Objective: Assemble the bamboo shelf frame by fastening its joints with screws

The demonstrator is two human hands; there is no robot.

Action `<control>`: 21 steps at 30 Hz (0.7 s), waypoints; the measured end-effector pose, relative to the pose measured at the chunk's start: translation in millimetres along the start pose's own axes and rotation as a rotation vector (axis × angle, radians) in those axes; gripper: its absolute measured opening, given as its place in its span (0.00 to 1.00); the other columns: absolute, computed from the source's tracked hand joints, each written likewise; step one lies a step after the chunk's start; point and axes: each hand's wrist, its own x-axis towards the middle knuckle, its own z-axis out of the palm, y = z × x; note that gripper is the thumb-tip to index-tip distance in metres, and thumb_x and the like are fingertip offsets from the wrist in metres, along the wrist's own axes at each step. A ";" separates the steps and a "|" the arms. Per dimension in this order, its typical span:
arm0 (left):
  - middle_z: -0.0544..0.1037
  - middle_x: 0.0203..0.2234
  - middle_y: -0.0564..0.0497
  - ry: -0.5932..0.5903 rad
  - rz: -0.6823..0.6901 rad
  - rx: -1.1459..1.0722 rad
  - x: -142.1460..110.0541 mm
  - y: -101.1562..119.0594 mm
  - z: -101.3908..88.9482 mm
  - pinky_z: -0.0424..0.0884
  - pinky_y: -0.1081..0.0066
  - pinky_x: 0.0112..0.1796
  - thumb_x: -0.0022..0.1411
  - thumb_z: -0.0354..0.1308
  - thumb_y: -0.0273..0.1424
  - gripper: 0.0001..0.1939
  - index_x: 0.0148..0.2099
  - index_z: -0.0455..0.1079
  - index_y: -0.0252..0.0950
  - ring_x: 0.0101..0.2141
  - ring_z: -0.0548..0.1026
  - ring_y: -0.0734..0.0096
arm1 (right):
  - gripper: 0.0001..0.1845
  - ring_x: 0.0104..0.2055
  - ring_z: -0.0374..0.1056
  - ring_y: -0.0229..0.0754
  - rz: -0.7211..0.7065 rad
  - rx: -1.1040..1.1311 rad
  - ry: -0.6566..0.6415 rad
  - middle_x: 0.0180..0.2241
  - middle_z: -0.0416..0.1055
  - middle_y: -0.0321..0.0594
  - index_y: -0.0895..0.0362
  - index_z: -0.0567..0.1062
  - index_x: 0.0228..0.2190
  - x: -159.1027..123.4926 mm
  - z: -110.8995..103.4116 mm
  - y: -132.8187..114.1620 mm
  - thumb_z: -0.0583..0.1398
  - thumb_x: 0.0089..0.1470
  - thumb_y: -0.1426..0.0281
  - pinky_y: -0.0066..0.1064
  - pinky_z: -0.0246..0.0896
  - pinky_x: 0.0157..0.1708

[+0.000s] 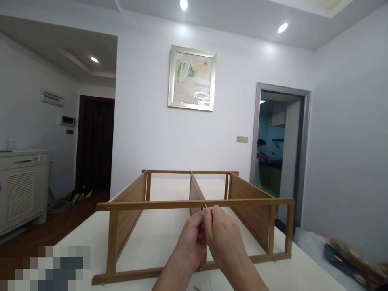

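A brown wooden shelf frame point(169, 205) lies on its side on the white table, with slatted or panelled shelves between its rails. Both of my hands meet at the middle of its near upper rail, where the middle shelf point(197, 188) joins. Between the fingertips a thin shiny metal piece point(205, 205) points up at the rail; whether it is a screw or a tool tip I cannot tell. My right hand point(224, 230) is closed in a pinch around it. My left hand point(192, 238) is closed beside it, fingertips touching the right; its contents are hidden.
The white table point(81, 238) extends around the frame. Plastic wrapping point(315, 246) and dark items lie at the right. A white cabinet point(24, 186) stands left. Beyond the doorway point(257, 133) a person point(261, 149) is in another room. A framed picture point(192, 79) hangs ahead.
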 end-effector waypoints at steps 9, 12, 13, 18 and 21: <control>0.63 0.14 0.61 -0.038 -0.042 -0.042 3.2 0.2 -3.3 0.43 0.81 0.16 0.42 0.73 0.34 0.18 0.24 0.67 0.31 0.14 0.49 0.89 | 0.18 0.20 0.59 0.36 0.418 0.607 -0.244 0.17 0.63 0.34 0.54 0.63 0.19 10.2 -8.2 7.4 0.49 0.58 0.63 0.27 0.51 0.22; 0.64 0.14 0.60 -0.067 -0.031 -0.033 3.1 0.4 -3.0 0.43 0.81 0.15 0.44 0.73 0.34 0.16 0.25 0.69 0.30 0.13 0.50 0.90 | 0.17 0.17 0.53 0.33 0.589 0.892 -0.270 0.15 0.59 0.31 0.55 0.65 0.18 8.2 -6.0 6.4 0.51 0.55 0.61 0.26 0.49 0.17; 0.64 0.14 0.60 -0.072 -0.026 -0.025 2.2 0.8 -2.1 0.44 0.82 0.15 0.44 0.73 0.34 0.16 0.25 0.69 0.30 0.13 0.50 0.90 | 0.17 0.15 0.50 0.32 0.651 0.994 -0.283 0.15 0.58 0.30 0.55 0.65 0.18 6.9 -5.2 5.3 0.52 0.55 0.61 0.25 0.47 0.15; 0.66 0.12 0.58 -0.067 -0.005 0.009 -2.2 1.8 1.8 0.46 0.83 0.14 0.46 0.72 0.35 0.16 0.24 0.70 0.29 0.13 0.53 0.89 | 0.15 0.13 0.43 0.28 0.854 1.379 -0.316 0.14 0.56 0.27 0.56 0.65 0.18 2.1 -5.9 -2.1 0.54 0.50 0.61 0.22 0.39 0.10; 0.66 0.12 0.58 -0.052 0.002 0.033 -1.5 0.3 0.9 0.48 0.82 0.14 0.46 0.71 0.36 0.15 0.25 0.71 0.30 0.12 0.54 0.88 | 0.14 0.13 0.44 0.27 0.895 1.474 -0.298 0.14 0.55 0.27 0.57 0.66 0.19 1.5 -7.2 -4.4 0.56 0.48 0.62 0.20 0.39 0.10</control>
